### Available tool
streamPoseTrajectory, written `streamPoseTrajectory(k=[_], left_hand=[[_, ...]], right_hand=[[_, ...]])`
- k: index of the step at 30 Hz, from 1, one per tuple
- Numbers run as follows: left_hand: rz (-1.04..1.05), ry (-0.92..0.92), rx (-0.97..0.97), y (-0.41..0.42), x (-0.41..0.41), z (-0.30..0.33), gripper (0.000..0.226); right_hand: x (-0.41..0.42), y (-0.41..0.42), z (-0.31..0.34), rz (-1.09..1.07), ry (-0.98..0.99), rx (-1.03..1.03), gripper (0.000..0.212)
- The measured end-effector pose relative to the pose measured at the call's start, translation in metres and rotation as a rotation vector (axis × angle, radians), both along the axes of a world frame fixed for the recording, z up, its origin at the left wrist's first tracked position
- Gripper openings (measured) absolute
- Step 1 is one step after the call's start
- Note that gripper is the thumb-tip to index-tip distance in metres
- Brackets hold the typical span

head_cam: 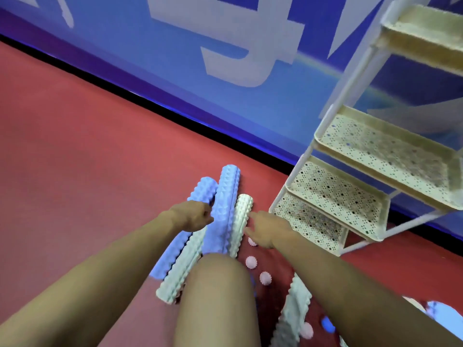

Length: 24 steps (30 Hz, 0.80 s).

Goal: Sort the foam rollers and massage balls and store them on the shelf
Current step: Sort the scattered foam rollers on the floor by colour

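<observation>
Nearest the camera, a bare knee (220,291) rises between 2 forearms, over a red floor (75,159). On the floor ahead lie 4 ridged rollers side by side, touching: a blue roller (198,196) at far left, a white roller (179,269) beside it, a longer blue roller (225,209) next, and a short white roller (241,221) at right. The left hand (194,216) is curled against the left side of the longer blue roller; whether it grips anything I cannot tell. The right hand (268,230) lies with straight fingers, fingertips touching the short white roller. 3 pink spiky balls (251,262) sit in a row beneath the right forearm, with a 4th pink ball (307,330), another white roller (295,309) and a small blue ball (327,324) lower down. A cream perforated shelf (333,194) with 4 tiers stands at right, against a blue wall (125,46).
</observation>
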State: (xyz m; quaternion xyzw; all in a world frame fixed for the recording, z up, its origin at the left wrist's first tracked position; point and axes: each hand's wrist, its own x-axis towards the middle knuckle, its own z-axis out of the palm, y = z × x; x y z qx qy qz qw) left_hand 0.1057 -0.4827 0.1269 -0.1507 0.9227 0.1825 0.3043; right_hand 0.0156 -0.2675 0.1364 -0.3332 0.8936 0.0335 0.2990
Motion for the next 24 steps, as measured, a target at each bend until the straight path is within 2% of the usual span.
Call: streamPoseTrajectory(k=[6, 9, 12, 17, 20, 22, 24], left_hand=[[0.223, -0.01, 0.12, -0.014, -0.006, -0.095, 0.045], [0.446, -0.008, 0.256, -0.001, -0.014, -0.131, 0.064], [0.569, -0.007, 0.305, 0.014, -0.022, -0.168, 0.079], [0.766, -0.064, 0.369, 0.039, -0.032, -0.198, 0.071], [0.84, -0.068, 0.352, 0.045, -0.034, -0.206, 0.109], [0.838, -0.052, 0.345, 0.044, -0.036, -0.212, 0.117], [0.876, -0.014, 0.394, 0.042, -0.04, -0.206, 0.114]], right_hand=[[-0.015, -0.036, -0.068, 0.011, -0.046, -0.008, 0.051], [-0.022, -0.04, -0.098, 0.014, -0.082, 0.014, 0.054], [-0.028, -0.036, -0.122, 0.007, -0.107, 0.018, 0.058], [-0.037, -0.023, -0.144, -0.001, -0.129, 0.025, 0.06], [-0.04, -0.013, -0.148, -0.01, -0.138, 0.031, 0.059], [-0.042, -0.005, -0.144, -0.018, -0.133, 0.017, 0.059], [-0.047, 0.001, -0.136, -0.033, -0.127, 0.002, 0.059]])
